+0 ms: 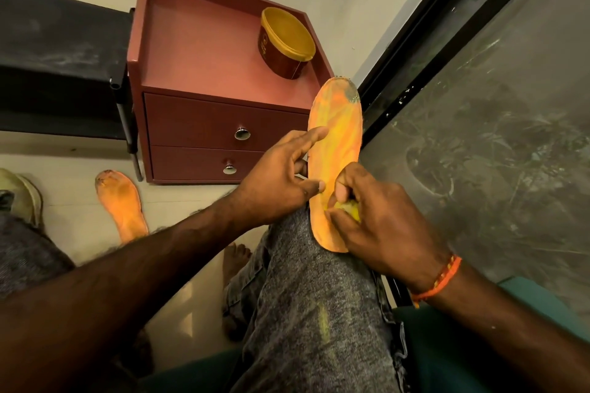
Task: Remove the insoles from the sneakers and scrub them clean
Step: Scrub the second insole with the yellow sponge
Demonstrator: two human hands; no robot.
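Observation:
An orange insole (338,134) with a grey, dirty toe stands lengthwise on my right knee. My left hand (281,175) steadies its left edge, thumb against the heel part and forefinger stretched along the face. My right hand (376,220) grips a small yellow scrubber (349,209) and presses it on the heel end of the insole. A second orange insole (123,204) lies flat on the floor at the left. A pale sneaker (24,191) sits at the far left edge, partly cut off.
A maroon two-drawer cabinet (207,137) stands ahead, with a lidded round tub (285,41) on its top. A black bench (57,67) is at the left. A dark glass door (495,121) runs along the right. My bare foot (234,258) rests on the floor.

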